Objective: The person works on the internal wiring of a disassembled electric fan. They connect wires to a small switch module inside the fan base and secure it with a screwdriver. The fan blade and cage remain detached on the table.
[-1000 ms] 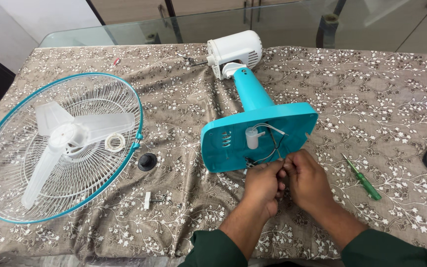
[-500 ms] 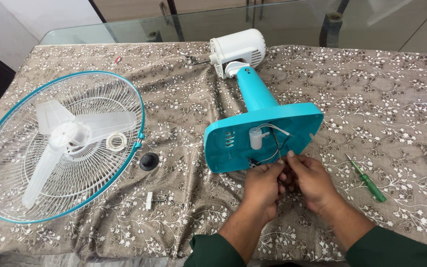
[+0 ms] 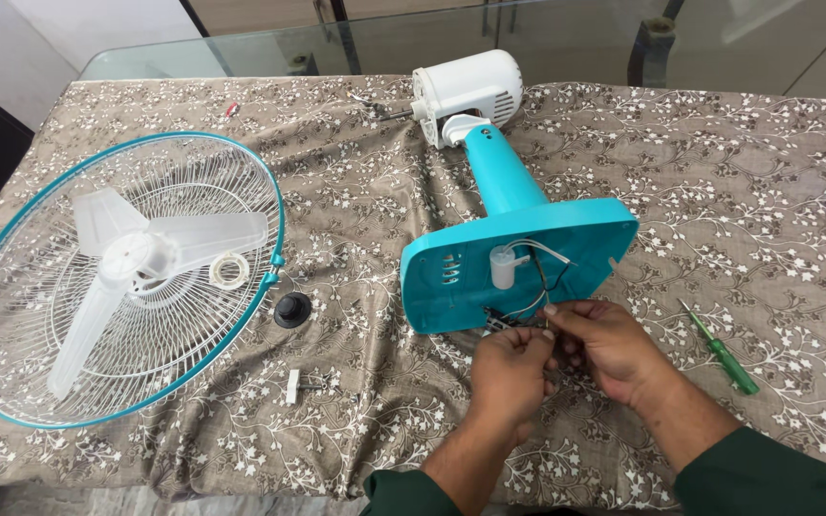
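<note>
Both hands meet at the near edge of the teal fan base (image 3: 518, 268), which lies tipped on its side on the cloth-covered counter (image 3: 767, 172). The left hand (image 3: 510, 376) has its grip closed in a pinch on the thin wires (image 3: 528, 311) that hang from the open underside of the base. The right hand (image 3: 604, 346) pinches the same bundle just beside it, fingertips touching the wires close under the base's rim. A small white capacitor (image 3: 506, 266) stands inside the base, above the hands.

The teal stem runs from the base away to the white motor housing (image 3: 466, 91), which sits near the counter's far edge. To the right of the base lies a green screwdriver (image 3: 719, 349), near the right wrist but not touching it; beyond it the cloth is open to the right edge. Left of the base sit a black round knob (image 3: 292, 310) and a small white clip (image 3: 293, 385), then the teal-rimmed wire fan guard (image 3: 11, 287) with the white blade (image 3: 136, 258) lying in it, reaching to the counter's left edge.
</note>
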